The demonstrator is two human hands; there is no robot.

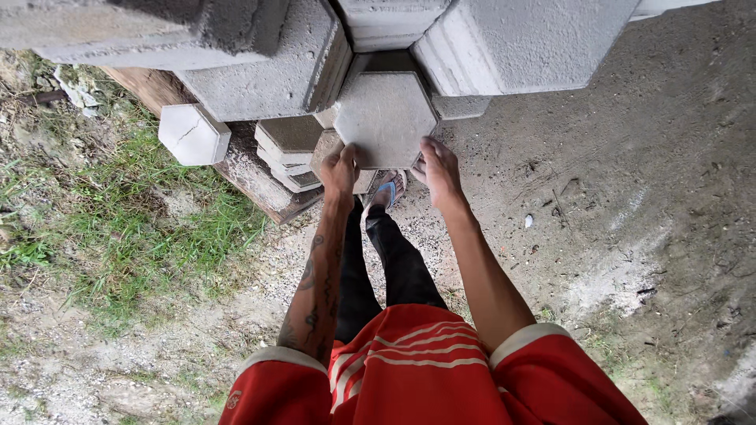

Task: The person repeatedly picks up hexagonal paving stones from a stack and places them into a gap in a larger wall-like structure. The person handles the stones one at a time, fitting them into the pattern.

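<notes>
A grey hexagonal concrete paver (pixel 383 116) lies flat in front of me, near the top middle of the view. My left hand (pixel 340 169) grips its lower left edge and my right hand (pixel 438 166) grips its lower right edge. More hexagonal pavers (pixel 516 43) are stacked around and above it. Below the paver I see my black trousers and a sandalled foot (pixel 386 193).
Further stacked pavers (pixel 268 75) rest on a wooden pallet (pixel 252 177). A small white hexagonal block (pixel 193 134) sits at the left. Grass (pixel 126 228) lies to the left, with bare packed dirt (pixel 630 197) on the right.
</notes>
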